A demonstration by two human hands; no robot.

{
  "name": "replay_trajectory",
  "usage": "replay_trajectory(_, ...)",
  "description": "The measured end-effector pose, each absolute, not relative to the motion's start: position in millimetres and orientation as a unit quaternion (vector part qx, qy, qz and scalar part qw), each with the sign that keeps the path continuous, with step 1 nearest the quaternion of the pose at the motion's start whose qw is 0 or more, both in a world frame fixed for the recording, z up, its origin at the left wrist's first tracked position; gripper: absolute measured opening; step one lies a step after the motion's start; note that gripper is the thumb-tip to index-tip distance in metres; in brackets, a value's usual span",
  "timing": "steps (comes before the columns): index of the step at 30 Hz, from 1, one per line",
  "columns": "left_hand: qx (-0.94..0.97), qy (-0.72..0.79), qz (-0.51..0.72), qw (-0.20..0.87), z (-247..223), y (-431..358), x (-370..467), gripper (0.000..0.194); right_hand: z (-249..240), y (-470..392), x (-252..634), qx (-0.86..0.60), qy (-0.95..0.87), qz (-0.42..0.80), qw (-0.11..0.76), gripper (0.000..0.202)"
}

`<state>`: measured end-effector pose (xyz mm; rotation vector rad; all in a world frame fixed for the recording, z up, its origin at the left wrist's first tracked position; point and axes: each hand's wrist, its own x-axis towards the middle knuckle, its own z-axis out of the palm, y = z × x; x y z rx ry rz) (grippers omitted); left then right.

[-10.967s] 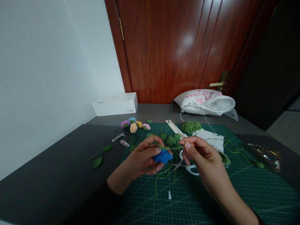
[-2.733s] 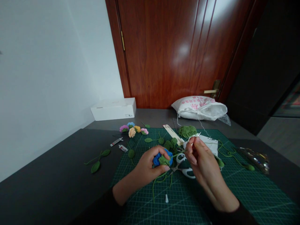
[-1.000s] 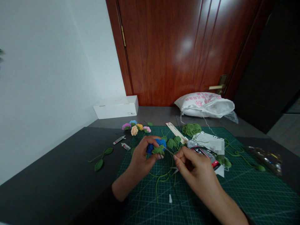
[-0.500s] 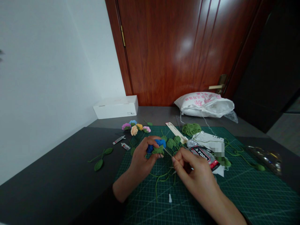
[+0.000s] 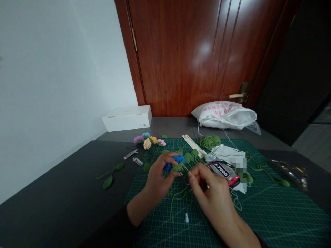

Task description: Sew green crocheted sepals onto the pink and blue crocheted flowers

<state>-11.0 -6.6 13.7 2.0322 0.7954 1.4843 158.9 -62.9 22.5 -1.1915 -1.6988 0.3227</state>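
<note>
My left hand (image 5: 162,172) pinches a blue crocheted flower (image 5: 179,159) with a green crocheted base (image 5: 177,167) facing toward me. Between the fingertips of my right hand (image 5: 207,184) is a thin, light needle-like tool (image 5: 186,167); its tip meets the edge of the green base, and whether it has a hook or an eye is too small to see. Green yarn ends (image 5: 172,203) trail on the cutting mat (image 5: 160,227) below both hands. Green crocheted leaves (image 5: 190,156) lie just behind the flower.
Several finished crocheted flowers (image 5: 147,143) and two small tubes (image 5: 138,161) lie at the left. A leaf sprig (image 5: 108,182) is farther left. Behind my right hand are a glue package (image 5: 223,173), green yarn (image 5: 210,142) and a white bag (image 5: 219,115). A white cap (image 5: 187,217) lies in front.
The flower and its green base have tilted slightly in my left hand. My right hand has shifted a little left with the tool. The view has moved slightly.
</note>
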Motion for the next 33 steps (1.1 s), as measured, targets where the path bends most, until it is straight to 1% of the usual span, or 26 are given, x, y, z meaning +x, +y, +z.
replay_trajectory(6,0.729,0.279,0.546,0.305,14.4,-3.5,-15.9,0.030,25.9,-54.6,174.2,-0.481,-0.724,0.143,0.473,0.018)
replay_trajectory(10,0.745,0.247,0.533,0.316,12.9,-1.5,-19.6,0.031,28.1,-48.8,186.3,-0.458,-0.753,0.078,0.467,0.013)
replay_trajectory(14,0.779,0.207,0.517,0.289,13.8,-2.1,-21.4,0.022,28.2,-44.3,194.8,-0.433,-0.784,-0.015,0.444,0.014)
replay_trajectory(18,0.801,0.180,0.498,0.281,18.3,-4.3,-22.6,0.007,30.2,-40.1,201.2,-0.397,-0.802,-0.048,0.444,0.014)
replay_trajectory(21,0.801,0.176,0.483,0.306,19.6,-5.5,-23.8,0.012,32.2,-36.9,204.7,-0.371,-0.813,-0.054,0.447,0.016)
replay_trajectory(23,0.785,0.178,0.483,0.344,18.6,-5.9,-24.4,0.016,31.3,-34.9,204.8,-0.363,-0.813,-0.027,0.454,0.017)
replay_trajectory(28,0.702,0.130,0.485,0.505,13.8,-5.8,-23.8,0.020,21.7,-32.8,197.5,-0.390,-0.769,0.137,0.487,0.020)
replay_trajectory(30,0.677,0.110,0.491,0.537,12.8,-5.4,-23.1,0.022,18.8,-33.2,195.0,-0.409,-0.754,0.173,0.484,0.021)
replay_trajectory(33,0.662,0.103,0.495,0.553,12.3,-5.3,-21.9,0.024,17.8,-33.7,194.1,-0.416,-0.751,0.197,0.474,0.023)
